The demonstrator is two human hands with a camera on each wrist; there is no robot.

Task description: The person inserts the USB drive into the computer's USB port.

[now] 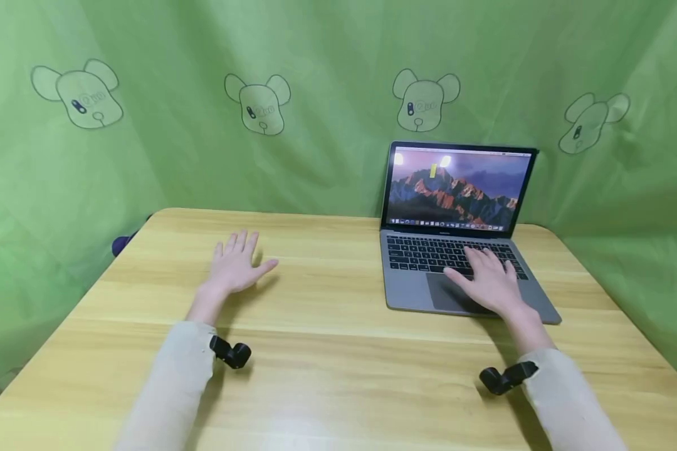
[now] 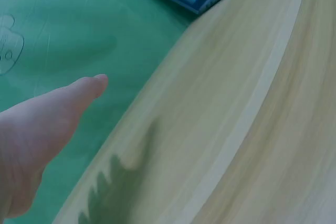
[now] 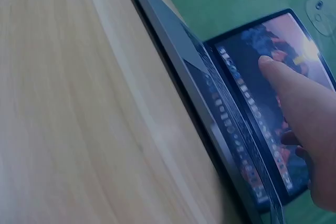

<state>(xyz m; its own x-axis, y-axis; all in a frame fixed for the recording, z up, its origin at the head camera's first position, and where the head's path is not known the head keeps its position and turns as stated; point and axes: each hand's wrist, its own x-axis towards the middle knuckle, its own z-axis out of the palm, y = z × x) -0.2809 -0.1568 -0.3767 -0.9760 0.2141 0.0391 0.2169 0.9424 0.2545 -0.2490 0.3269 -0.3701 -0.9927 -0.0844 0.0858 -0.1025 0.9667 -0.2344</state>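
Observation:
An opened grey laptop stands on the right half of the table, its lit screen showing red mountains and a row of icons. My right hand is over its keyboard and trackpad with fingers spread and nothing held; whether it touches the keys I cannot tell. In the right wrist view the thumb points across the screen. On the left, my left hand is spread flat above the wood, and its shadow falls on the table beside it. Only its thumb side shows in the left wrist view.
The light wooden table has rounded far corners. Behind and along its sides hangs a green curtain with bear-head drawings. A dark purple object shows past the left edge. Each sleeve bears a small black camera.

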